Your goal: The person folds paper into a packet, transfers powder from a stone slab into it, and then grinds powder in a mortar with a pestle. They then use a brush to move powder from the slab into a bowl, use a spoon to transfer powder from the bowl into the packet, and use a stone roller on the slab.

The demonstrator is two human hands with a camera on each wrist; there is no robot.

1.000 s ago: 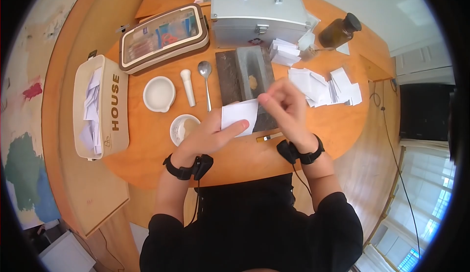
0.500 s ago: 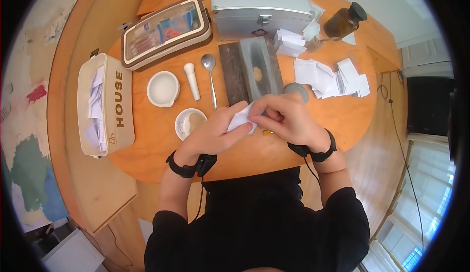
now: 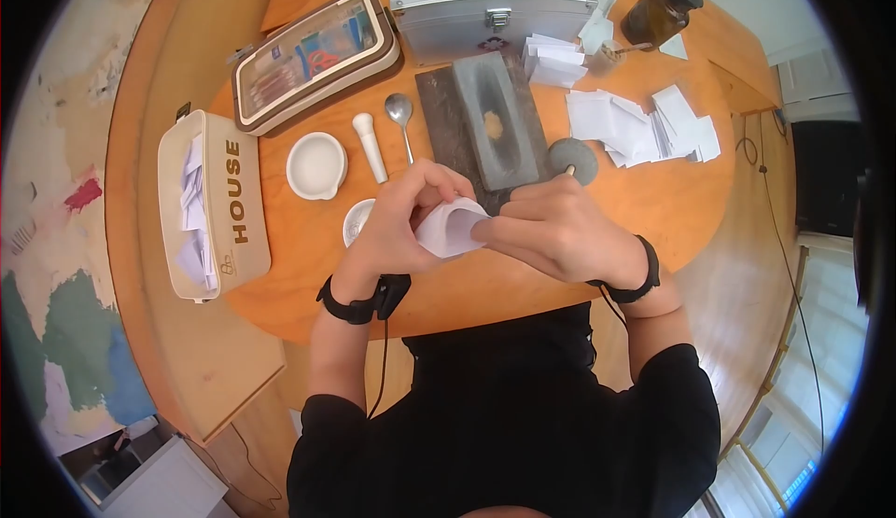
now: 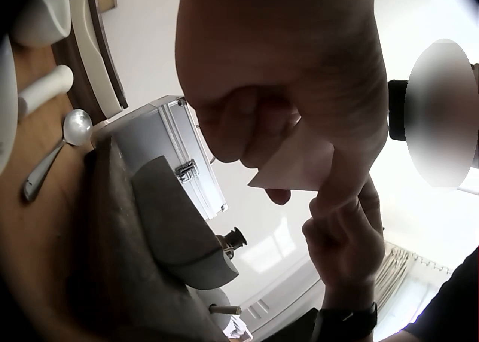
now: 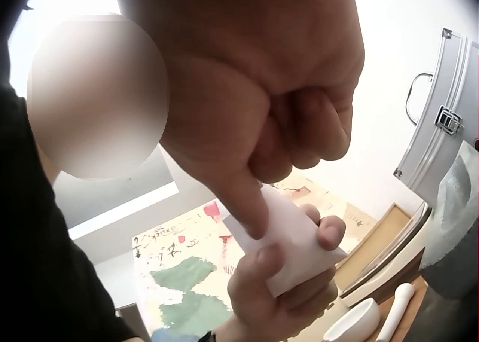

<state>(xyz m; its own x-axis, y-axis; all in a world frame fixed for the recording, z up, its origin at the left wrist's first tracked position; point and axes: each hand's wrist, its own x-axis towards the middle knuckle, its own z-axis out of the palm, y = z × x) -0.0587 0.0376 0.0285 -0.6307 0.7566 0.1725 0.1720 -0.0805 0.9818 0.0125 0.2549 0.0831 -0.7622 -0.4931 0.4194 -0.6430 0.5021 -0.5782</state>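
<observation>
A small white paper packet is up in front of the person, its mouth spread into a rounded opening in the head view. My left hand grips it from the left side, thumb and fingers around the paper. At the opening's right edge, my right hand pinches the paper, with the other fingers curled in the right wrist view. Beyond the hands lies a grey stone grinding trough on a dark board, tan powder inside it. A round grey grinding wheel with a short handle is beside the trough.
Left of the trough are a spoon, a white pestle, a mortar and a partly hidden white bowl. A paper-filled bin stands far left. Papers, a brown bottle and a metal case are farther back.
My right hand has come down from above the packet to its edge. The packet, flat at first, now has its mouth spread apart. The head view has shifted slightly.
</observation>
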